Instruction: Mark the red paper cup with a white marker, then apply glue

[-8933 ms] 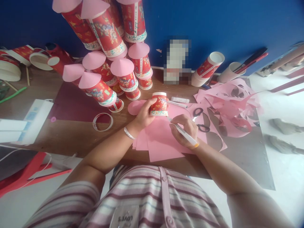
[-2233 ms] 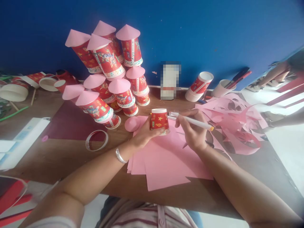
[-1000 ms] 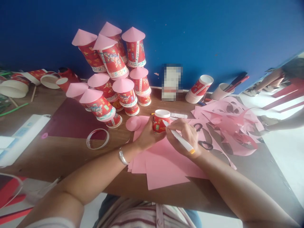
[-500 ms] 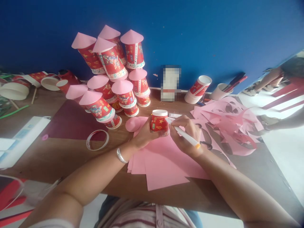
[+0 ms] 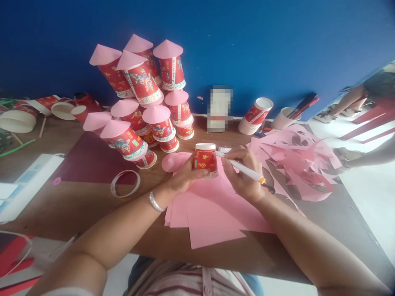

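Observation:
My left hand point(image 5: 189, 172) is wrapped around a red paper cup point(image 5: 205, 158) with a white rim, gold star and printed pattern. The cup stands roughly upright above the pink paper sheets point(image 5: 212, 213), its rim uppermost. In my right hand point(image 5: 245, 174) is a white pen point(image 5: 247, 169) with an orange end, gripped between thumb and fingers. The pen's tip is close to the cup's right upper side; whether it touches cannot be made out. A small pink paper cone point(image 5: 171, 162) lies just left of my left hand.
Several red cups with pink cone tops point(image 5: 154, 119) are stacked at the back left. A cut white ring point(image 5: 125, 183) lies nearer. Pink paper scraps point(image 5: 302, 164), a pen cup point(image 5: 284, 118) and a red cup on a white one point(image 5: 256, 115) occupy the right side. Scissors are partly hidden behind my right hand.
The cup has turned slightly in my left hand, its star shifting left. My right hand and the pen have moved slightly away from the cup.

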The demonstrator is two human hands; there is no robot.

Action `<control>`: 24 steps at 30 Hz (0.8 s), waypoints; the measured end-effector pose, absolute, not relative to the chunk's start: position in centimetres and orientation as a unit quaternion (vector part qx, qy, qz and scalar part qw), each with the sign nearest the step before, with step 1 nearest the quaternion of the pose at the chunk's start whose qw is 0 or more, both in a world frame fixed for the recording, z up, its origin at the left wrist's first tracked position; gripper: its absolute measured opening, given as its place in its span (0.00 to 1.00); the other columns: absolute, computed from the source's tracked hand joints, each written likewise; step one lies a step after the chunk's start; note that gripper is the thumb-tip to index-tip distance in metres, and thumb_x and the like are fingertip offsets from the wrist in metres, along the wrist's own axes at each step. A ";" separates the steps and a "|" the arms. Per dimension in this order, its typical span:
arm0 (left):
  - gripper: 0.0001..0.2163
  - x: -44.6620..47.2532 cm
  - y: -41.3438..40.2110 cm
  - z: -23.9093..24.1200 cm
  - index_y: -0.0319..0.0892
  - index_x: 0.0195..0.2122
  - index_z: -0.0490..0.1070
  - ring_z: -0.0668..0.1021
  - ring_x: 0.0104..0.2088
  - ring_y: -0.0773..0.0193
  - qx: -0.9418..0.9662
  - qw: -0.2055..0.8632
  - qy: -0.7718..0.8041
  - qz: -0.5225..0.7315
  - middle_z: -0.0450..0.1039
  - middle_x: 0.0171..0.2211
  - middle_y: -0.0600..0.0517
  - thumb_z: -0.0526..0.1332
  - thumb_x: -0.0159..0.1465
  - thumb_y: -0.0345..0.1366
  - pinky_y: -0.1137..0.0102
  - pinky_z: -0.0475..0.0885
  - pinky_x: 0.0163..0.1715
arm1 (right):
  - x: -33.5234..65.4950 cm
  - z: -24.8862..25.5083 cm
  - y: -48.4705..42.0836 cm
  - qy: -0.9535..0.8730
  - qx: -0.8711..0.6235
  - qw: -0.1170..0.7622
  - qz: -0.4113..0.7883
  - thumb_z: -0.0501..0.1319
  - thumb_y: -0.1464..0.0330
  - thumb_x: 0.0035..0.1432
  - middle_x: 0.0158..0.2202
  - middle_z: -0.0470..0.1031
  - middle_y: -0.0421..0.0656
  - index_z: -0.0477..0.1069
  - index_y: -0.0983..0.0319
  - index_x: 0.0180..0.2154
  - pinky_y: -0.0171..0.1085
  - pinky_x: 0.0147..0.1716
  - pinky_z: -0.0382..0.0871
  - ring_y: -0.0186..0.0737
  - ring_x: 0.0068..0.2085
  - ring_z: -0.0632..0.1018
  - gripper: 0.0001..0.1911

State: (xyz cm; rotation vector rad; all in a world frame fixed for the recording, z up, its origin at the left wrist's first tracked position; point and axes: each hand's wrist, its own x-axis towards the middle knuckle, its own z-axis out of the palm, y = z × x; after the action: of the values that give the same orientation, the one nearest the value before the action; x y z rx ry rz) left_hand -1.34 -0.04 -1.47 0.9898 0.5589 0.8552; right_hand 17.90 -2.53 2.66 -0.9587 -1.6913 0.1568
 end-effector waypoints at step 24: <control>0.17 -1.4 0.0 -1.3 0.43 0.51 0.77 0.82 0.47 0.55 0.448 0.764 0.223 0.407 0.81 0.43 0.47 0.72 0.61 0.38 0.56 0.75 0.55 | 17.9 3.3 -3.0 -0.727 -0.385 0.554 0.128 0.62 0.73 0.65 0.27 0.73 0.36 0.66 0.57 0.35 0.35 0.26 0.68 0.34 0.26 0.73 0.07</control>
State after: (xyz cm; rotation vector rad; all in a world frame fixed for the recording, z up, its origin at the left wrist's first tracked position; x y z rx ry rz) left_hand -1.37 0.05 -1.26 0.9735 0.4850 0.8842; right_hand 17.85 -2.96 3.29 -0.9091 -1.7191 0.3024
